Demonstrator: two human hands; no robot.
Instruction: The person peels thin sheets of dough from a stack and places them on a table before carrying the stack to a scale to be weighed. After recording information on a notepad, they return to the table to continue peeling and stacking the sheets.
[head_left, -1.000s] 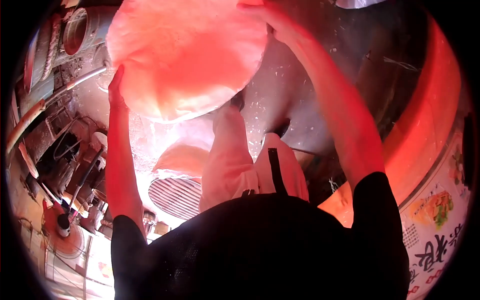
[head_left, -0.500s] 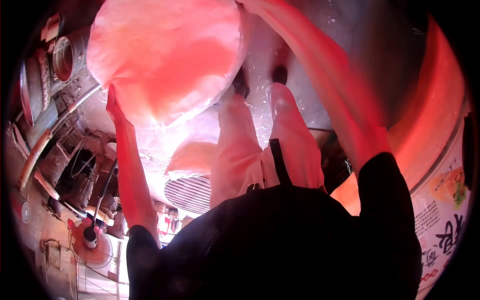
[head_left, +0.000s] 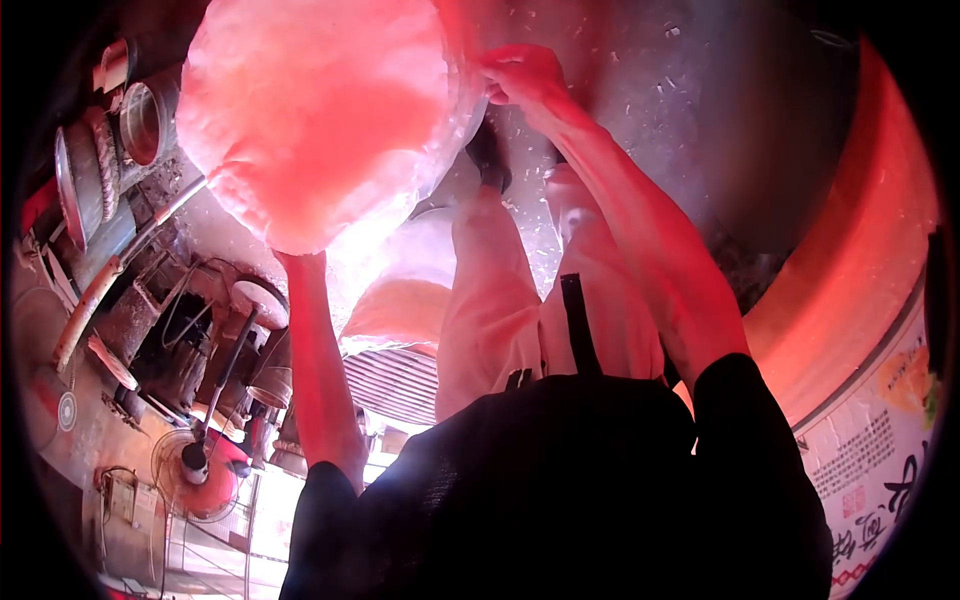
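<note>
A large, round, pale sheet like a thin flatbread (head_left: 310, 110), tinted red by the light, fills the upper left of the head view. Its lower edge is wrinkled. My left hand (head_left: 303, 262) reaches to that lower edge; its fingers are hidden behind or under the sheet. My right hand (head_left: 525, 76) is at the sheet's right edge, fingers pinched together on the rim. What lies beneath the sheet is mostly covered. Another pale, round-edged piece (head_left: 398, 315) lies below it, over a ribbed round rack (head_left: 393, 382).
Metal pots (head_left: 147, 122) and a long-handled tool (head_left: 90, 310) crowd the left side. A fan (head_left: 195, 470) stands lower left. On the right curves a large orange-red rim (head_left: 850, 270), above a printed panel (head_left: 870, 480). My legs (head_left: 490, 270) are between.
My left hand has moved right and down along the sheet's edge, its thumb now out of sight. My right hand has come down into view at the right rim.
</note>
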